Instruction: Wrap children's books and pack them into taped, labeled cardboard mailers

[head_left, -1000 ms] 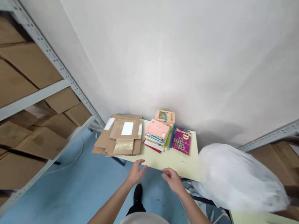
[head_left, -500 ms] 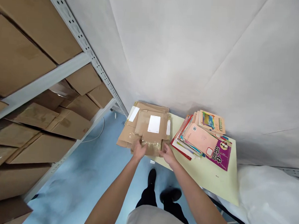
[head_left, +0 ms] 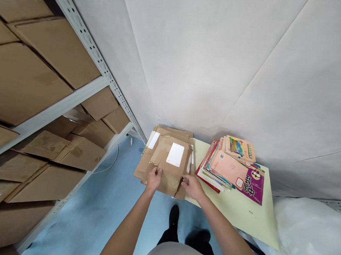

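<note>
Turned askew just now, the top flattened carton (head_left: pixel 165 150) looks loose on the left pile (head_left: pixel 143 165), left hand (head_left: pixel 153 179) and right hand (head_left: pixel 192 186) pinching its near sides.

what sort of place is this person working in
Probably a storeroom or packing area: a metal shelving rack loaded with cardboard boxes stands on the left, and a pale table bears flattened cardboard beside stacked books.
</note>
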Motion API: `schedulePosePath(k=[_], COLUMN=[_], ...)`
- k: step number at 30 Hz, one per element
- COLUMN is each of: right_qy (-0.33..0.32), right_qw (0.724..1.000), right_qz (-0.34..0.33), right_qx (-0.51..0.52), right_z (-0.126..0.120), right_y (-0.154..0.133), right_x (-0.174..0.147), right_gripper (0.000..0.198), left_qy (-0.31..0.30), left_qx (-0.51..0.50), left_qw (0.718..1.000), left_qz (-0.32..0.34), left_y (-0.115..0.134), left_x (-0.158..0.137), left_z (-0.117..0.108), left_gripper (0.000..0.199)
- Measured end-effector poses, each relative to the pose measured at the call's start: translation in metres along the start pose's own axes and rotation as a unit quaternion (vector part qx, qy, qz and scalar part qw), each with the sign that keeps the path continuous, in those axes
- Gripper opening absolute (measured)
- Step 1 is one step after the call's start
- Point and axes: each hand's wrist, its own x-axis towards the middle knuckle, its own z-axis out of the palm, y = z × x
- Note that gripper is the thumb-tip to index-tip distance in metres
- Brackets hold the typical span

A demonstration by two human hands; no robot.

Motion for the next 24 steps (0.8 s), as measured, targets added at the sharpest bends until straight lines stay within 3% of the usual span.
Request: schedulePosePath(k=[5, 9, 14, 17, 20, 24], right_qy=[0.073, 0.071, -0.04, -0.093, -0.086, -0.097], right_qw=[0.977, 0.979, 0.988, 0.982, 0.975, 0.967], right_qz=[-0.154, -0.167, -0.148, -0.162, -0.203, -0.228], right_qx=[-0.13, -0.096, 0.018, 0.029, -0.012, -0.05], right_z=[-0.038, -0.043, -0.037, -0.035, -0.037, -0.05], right_y=[-0.05, -0.078, -0.081, -0.078, -0.085, -0.103], right_x=[0.022, 0.053, 0.076, 0.075, 0.07, 0.054], right_gripper=[0.038, 0.06, 0.07, 0.071, 0.065, 0.024], left_qy=[-0.035, -0.061, -0.09, -0.099, -0.11, -0.095], left_qx=[0.007, 0.113, 0.215, 0.245, 0.263, 0.274], left_qw=[0.995, 0.971, 0.895, 0.851, 0.814, 0.785], left_qz=[0.098, 0.204, 0.379, 0.453, 0.506, 0.548], left_y=[0.003, 0.001, -0.005, -0.006, -0.003, -0.002], left_x=[-0.019, -0.043, -0.069, -0.078, -0.082, -0.081], left_z=[-0.039, -0.072, -0.095, -0.1, -0.103, -0.109], left_gripper=[0.026, 0.028, 0.025, 0.021, 0.021, 0.022])
